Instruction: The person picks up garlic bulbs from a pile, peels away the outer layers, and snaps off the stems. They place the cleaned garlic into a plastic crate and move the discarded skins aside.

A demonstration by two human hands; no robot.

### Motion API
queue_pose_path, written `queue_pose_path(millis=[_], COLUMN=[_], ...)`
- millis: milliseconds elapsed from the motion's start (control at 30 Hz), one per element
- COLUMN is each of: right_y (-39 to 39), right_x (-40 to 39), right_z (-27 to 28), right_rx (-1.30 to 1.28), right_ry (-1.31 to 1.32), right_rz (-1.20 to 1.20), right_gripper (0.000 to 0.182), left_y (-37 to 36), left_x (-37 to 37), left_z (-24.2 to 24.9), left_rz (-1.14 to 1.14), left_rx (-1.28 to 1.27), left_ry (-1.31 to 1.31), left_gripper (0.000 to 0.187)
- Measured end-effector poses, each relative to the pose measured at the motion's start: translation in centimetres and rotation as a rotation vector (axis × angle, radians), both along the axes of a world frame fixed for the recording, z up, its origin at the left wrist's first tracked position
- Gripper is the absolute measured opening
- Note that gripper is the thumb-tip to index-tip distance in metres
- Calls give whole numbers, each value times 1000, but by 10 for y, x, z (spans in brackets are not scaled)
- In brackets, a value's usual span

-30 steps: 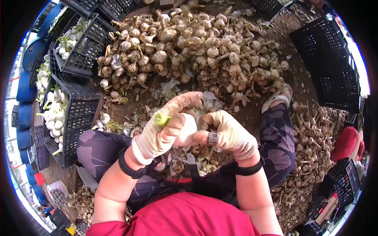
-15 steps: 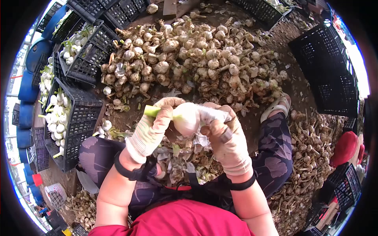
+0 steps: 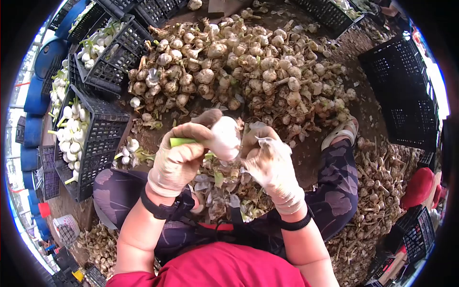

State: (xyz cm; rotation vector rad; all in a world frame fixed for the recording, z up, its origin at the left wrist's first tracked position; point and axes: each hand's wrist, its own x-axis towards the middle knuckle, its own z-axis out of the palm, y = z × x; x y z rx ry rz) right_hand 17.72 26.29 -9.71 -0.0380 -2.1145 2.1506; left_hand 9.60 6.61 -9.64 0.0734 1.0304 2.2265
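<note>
My left hand [image 3: 184,146], in a pale glove, is wrapped round the green stem of a white garlic bulb [image 3: 226,138]. The bulb points right, its root end towards my other hand. My right hand [image 3: 268,155], gloved too, is closed with thin peeled skin [image 3: 273,143] between its fingers, just right of the bulb. Loose skins [image 3: 217,184] lie on the ground below my hands. Beyond them is a large heap of unpeeled garlic [image 3: 258,67].
Black crates of white garlic [image 3: 103,126] stand at the left, near blue barrels [image 3: 34,100]. Empty black crates [image 3: 399,91] stand at the right. More garlic [image 3: 377,191] lies beside my right leg. A white bucket [image 3: 66,229] is at the lower left. Another person's arm [image 3: 388,9] shows at the top right.
My right hand has come away from the bulb with skin in its fingers. The bulb is turned a little and looks whiter. The view has shifted slightly.
</note>
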Motion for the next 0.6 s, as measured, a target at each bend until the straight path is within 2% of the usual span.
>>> queue_pose_path(millis=[33,67,133,200,233,267,300,333,367,400,467,500,533,567,600], right_y=[-1,-5,2,3,-6,-14,-19,-26,-30,-30,-23,-18,-15,-15,-15], right_x=[0,2,-1,1,-2,-6,-10,-8,-8,-9,-11,-10,-10,-12,-10], right_z=[5,10,0,-15,-22,-25,-16,-21,-19,-14,-9,-14,-18,-16,-19], right_rx=[100,-382,-399,-361,-517,-666,-670,-586,-687,-789,-714,-963,-1215,-1082,-1084], right_ry=[-97,-352,-421,-442,-313,-176,-211,-193,-232,-269,-374,-433,-486,-513,-513], right_rz=[-3,38,108,189,4,-182,-233,-277,-324,-372,-434,-409,-380,-415,-420], right_gripper=[38,39,35,41,48,56,62,56,53,51,52,51,53,57,57], left_y=[-3,4,8,7,7,20,21,22,32,30,28,29,28,28,28], left_x=[2,5,9,14,16,21,28,34,39,42,45,37,37,37,37], left_z=[-2,3,12,13,15,22,23,23,11,9,10,1,3,2,0], left_rz=[-14,-24,-56,-58,-58,6,-71,-153,-84,-149,-206,-225,-283,-314,-338], left_rx=[-91,-127,-168,-244,-319,-348,-409,-469,-421,-445,-472,-355,-358,-286,-218], left_ry=[44,152,193,180,172,324,339,352,728,688,645,891,870,756,643], left_gripper=[27,22,17,15,14,15,17,21,22,25,22,24,27,23,20])
